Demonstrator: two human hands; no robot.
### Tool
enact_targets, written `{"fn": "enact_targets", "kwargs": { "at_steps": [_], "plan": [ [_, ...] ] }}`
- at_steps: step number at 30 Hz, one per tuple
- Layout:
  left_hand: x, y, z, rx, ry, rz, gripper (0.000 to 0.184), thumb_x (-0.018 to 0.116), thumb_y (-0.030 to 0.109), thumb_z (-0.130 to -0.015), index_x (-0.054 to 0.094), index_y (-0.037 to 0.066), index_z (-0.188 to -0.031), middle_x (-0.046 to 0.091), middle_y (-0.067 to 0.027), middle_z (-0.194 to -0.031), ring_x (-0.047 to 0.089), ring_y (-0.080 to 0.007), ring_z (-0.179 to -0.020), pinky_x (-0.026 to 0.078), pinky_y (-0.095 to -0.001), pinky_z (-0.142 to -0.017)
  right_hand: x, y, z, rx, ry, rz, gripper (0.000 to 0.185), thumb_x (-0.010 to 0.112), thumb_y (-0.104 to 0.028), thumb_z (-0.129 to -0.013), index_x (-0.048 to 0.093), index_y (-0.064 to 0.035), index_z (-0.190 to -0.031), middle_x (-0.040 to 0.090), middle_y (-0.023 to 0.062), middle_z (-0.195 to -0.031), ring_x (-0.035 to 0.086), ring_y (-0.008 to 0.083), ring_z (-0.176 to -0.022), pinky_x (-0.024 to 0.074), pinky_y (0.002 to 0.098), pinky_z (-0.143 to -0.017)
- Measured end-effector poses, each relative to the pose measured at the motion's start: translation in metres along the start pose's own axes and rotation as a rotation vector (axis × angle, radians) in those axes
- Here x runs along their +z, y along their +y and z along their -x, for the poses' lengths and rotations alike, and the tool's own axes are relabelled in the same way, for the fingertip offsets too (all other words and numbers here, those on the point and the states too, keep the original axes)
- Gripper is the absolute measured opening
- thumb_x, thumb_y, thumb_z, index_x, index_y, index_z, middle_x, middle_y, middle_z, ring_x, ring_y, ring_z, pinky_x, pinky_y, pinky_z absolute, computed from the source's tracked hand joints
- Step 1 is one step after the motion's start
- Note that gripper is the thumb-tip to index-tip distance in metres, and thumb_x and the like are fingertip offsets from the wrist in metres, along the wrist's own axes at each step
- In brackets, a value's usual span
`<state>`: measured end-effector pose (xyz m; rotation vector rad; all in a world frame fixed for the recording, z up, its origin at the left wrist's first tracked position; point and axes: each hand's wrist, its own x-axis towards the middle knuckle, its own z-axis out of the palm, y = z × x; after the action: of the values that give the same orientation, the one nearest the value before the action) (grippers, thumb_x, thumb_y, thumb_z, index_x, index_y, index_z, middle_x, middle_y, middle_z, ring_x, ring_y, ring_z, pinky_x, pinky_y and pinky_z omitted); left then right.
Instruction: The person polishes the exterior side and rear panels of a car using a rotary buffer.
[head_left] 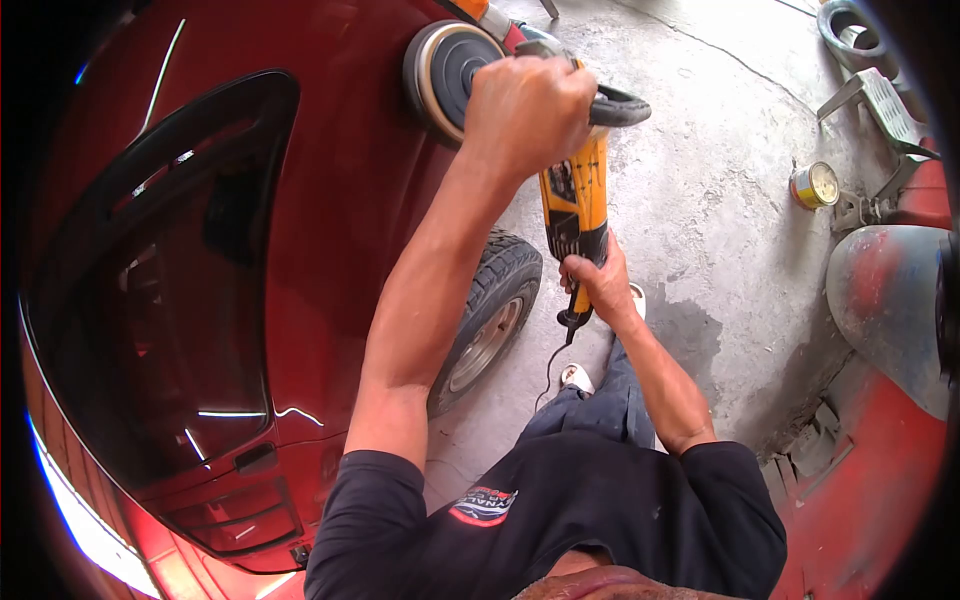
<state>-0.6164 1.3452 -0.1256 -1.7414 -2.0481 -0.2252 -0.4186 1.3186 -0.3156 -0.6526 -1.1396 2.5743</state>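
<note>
A yellow-and-black polisher [590, 185] is held in both my hands, slanting up from my waist. My left hand [530, 112] is closed around its front end, by the black loop handle [622, 107]. Lower down, my right hand [603, 280] wraps the rear grip, near where the cord [550, 372] comes out. The round polishing pad [450, 80] faces the glossy red body panel [365, 160] of a car. Its edge appears to be against the paint, though the contact side is hidden. My left hand covers part of the polisher's head.
The car's rear wheel [490, 325] and dark side window [160, 280] are at left. On the concrete floor [710, 150] stands an opened tin [814, 186]. To the right are a grey-and-red panel [885, 300], a pale slatted seat [885, 105] and a tyre [848, 38].
</note>
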Motion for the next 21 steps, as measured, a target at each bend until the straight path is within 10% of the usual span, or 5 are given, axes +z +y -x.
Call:
{"fn": "enact_targets", "kwargs": {
  "at_steps": [13,18,21],
  "plan": [
    [-0.062,0.052,0.091,-0.128,-0.155,0.039,0.023,0.072,0.011,-0.060,0.050,0.014,-0.066,0.047,-0.0030,-0.065,0.056,-0.0230,-0.061,0.043,-0.0389,-0.058,-0.001,0.036,0.091,0.207,-0.109,0.044,0.102,0.094,-0.032,-0.075,0.039,0.0045,-0.152,0.062,0.0132,-0.139,0.057,0.0187,-0.129,0.0436,0.0369,-0.114],
    [-0.030,0.028,0.047,-0.058,-0.092,0.019,0.023,0.080,0.018,-0.065,0.058,0.013,-0.069,0.056,-0.0035,-0.066,0.063,-0.0239,-0.064,0.049,-0.0378,-0.058,-0.014,0.033,0.049,0.103,-0.045,0.049,0.085,0.089,-0.027,-0.078,0.043,-0.0006,-0.145,0.069,0.0054,-0.098,0.064,0.0095,-0.070,0.0533,0.0254,-0.057],
    [-0.006,0.016,0.012,-0.057,-0.051,0.023,0.013,0.075,0.013,-0.069,0.063,0.011,-0.071,0.064,-0.0057,-0.069,0.068,-0.0272,-0.065,0.053,-0.0406,-0.058,-0.020,0.013,0.019,0.092,0.004,0.031,0.076,0.090,-0.030,-0.080,0.047,-0.0017,-0.136,0.068,0.0057,-0.090,0.066,0.0116,-0.067,0.0555,0.0269,-0.058]
  ]
}}
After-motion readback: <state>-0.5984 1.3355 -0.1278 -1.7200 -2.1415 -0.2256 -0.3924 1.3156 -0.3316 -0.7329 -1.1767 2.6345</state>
